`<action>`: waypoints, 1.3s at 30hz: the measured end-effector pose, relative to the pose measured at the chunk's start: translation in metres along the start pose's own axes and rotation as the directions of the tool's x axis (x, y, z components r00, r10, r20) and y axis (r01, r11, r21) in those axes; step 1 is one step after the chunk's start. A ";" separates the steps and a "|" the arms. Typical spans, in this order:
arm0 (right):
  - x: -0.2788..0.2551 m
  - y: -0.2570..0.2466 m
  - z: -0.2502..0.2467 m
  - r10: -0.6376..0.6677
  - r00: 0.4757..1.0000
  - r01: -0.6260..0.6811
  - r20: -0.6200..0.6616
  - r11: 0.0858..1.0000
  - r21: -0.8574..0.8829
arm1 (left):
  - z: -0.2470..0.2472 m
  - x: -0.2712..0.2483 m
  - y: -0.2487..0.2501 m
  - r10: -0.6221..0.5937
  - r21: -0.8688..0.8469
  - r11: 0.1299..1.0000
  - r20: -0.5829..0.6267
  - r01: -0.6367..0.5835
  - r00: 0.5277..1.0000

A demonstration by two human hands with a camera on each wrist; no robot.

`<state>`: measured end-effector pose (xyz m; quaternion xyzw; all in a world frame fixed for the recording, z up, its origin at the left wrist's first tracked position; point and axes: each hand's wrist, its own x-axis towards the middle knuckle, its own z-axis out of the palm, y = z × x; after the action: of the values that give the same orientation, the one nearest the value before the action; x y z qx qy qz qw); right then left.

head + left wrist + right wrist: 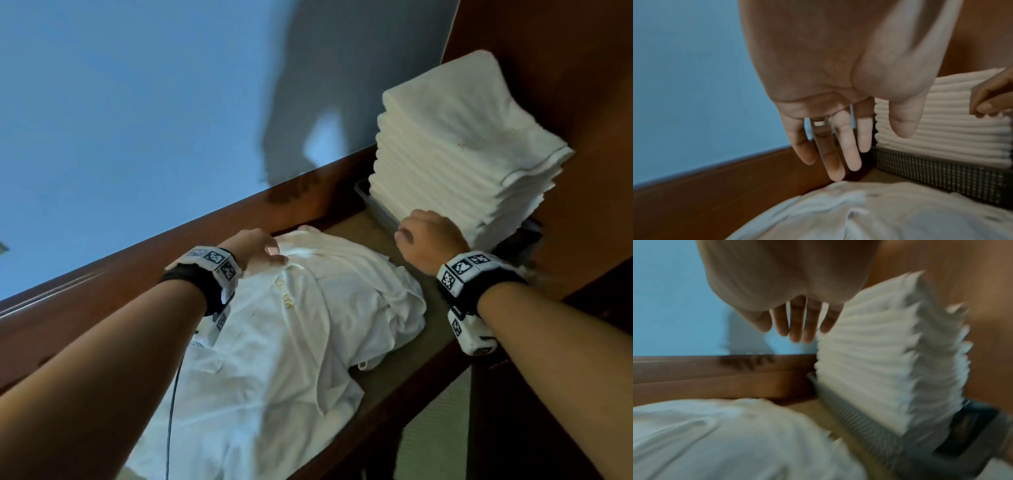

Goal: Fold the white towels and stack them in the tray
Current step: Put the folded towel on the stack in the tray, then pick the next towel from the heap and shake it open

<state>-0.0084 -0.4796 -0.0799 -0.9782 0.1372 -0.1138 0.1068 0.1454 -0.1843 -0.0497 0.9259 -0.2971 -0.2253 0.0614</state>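
Both hands empty, fingers loose: left hand [255, 248] over loose towels [291, 342] at frame centre, right hand [428, 236] beside tall folded stack [459, 154] in tray [941, 172], upper right; a knock w/ the next towel could topple it.

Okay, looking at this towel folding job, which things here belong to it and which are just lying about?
Belongs to the job:
- loose pile of unfolded white towels
- tall stack of folded white towels
- dark mesh tray under the stack
- left hand, open above the pile
- right hand, empty beside the stack

Just there:
- brown wooden ledge
- blue wall
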 end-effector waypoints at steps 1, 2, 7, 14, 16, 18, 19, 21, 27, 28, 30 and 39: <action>-0.004 -0.016 0.015 0.011 0.997 -0.013 0.079 1.000 0.022 | 0.009 -0.003 -0.012 -0.023 0.001 1.000 0.008 0.023 1.000; -0.007 -0.031 0.030 0.013 0.989 -0.018 0.147 0.999 0.035 | 0.019 -0.005 -0.022 -0.043 0.004 0.999 0.015 0.043 0.999; -0.001 -0.087 0.095 0.077 0.860 -0.074 0.505 0.997 -0.026 | 0.075 0.007 -0.061 -0.143 0.067 0.987 0.004 0.143 0.990; 0.002 -0.125 0.159 0.134 0.732 -0.092 0.667 0.991 -0.098 | 0.169 0.016 -0.084 -0.295 -0.014 0.955 0.018 0.295 0.955; -0.002 -0.129 0.170 0.120 0.753 -0.052 0.647 0.991 -0.123 | 0.184 0.015 -0.086 -0.305 -0.016 0.952 0.032 0.306 0.952; -0.004 -0.132 0.177 0.115 0.766 -0.035 0.633 0.990 -0.137 | 0.189 0.016 -0.087 -0.322 -0.042 0.946 -0.002 0.322 0.947; -0.004 -0.133 0.179 0.114 0.771 -0.033 0.626 0.990 -0.141 | 0.190 0.017 -0.089 -0.325 -0.048 0.945 -0.037 0.323 0.945; -0.003 -0.134 0.181 0.115 0.769 -0.027 0.629 0.989 -0.147 | 0.190 0.017 -0.090 -0.326 -0.026 0.945 -0.100 0.325 0.940; -0.004 -0.132 0.169 0.163 0.733 -0.065 0.660 0.983 -0.170 | 0.170 -0.019 -0.099 -0.275 0.085 0.954 -0.137 0.288 0.952; -0.008 -0.131 0.164 0.171 0.728 -0.084 0.664 0.983 -0.161 | 0.164 -0.030 -0.105 -0.284 -0.012 0.958 -0.173 0.287 0.943; -0.019 -0.133 0.147 0.183 0.744 -0.119 0.643 0.983 -0.142 | 0.146 -0.059 -0.117 -0.312 -0.258 0.935 -0.264 0.244 0.913; -0.106 -0.203 0.048 0.229 0.913 -0.154 0.336 0.960 -0.234 | 0.074 -0.283 -0.214 -0.252 -0.215 0.963 -0.519 0.161 0.817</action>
<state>-0.0456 -0.2491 -0.0969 -0.9698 0.2219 0.0929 0.0409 0.0196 0.1554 -0.0605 0.9702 -0.1459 0.0169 0.1928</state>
